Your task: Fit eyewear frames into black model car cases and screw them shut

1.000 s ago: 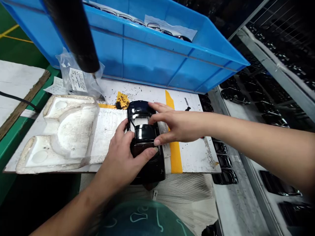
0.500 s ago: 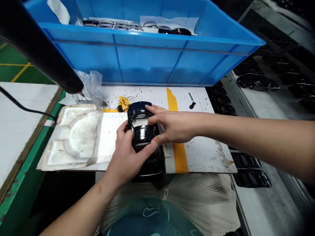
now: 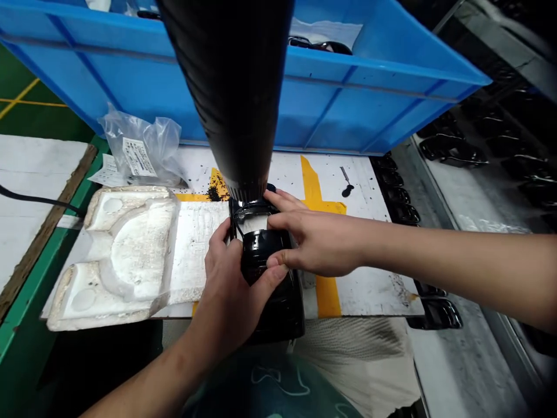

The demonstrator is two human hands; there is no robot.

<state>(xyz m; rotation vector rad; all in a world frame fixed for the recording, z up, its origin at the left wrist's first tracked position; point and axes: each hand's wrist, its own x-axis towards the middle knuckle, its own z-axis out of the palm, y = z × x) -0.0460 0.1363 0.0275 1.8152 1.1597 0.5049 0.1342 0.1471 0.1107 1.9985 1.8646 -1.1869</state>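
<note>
At the near edge of a white tabletop (image 3: 369, 284), a left hand (image 3: 232, 284) and a right hand (image 3: 315, 241) hold 1 black model car (image 3: 263, 247).
Both hands are closed on the car's sides, thumb tips overlapping in view; its near end reaches past the tabletop's edge. 1 thick black tool (image 3: 235, 87) covers the car's far end in view, its tip hidden. Leftward, white surface lies between the car and 1 molded foam block (image 3: 143, 244), with 1 clear plastic bag (image 3: 143, 145) behind that. Rightward, white surface runs past yellow tape (image 3: 328, 296) to the right edge, 1 small dark-ended tool (image 3: 347, 190) lying toward the back. 1 blue crate (image 3: 331, 116) borders the far side. Black car shells (image 3: 437, 314) beyond the right edge blur past counting.
</note>
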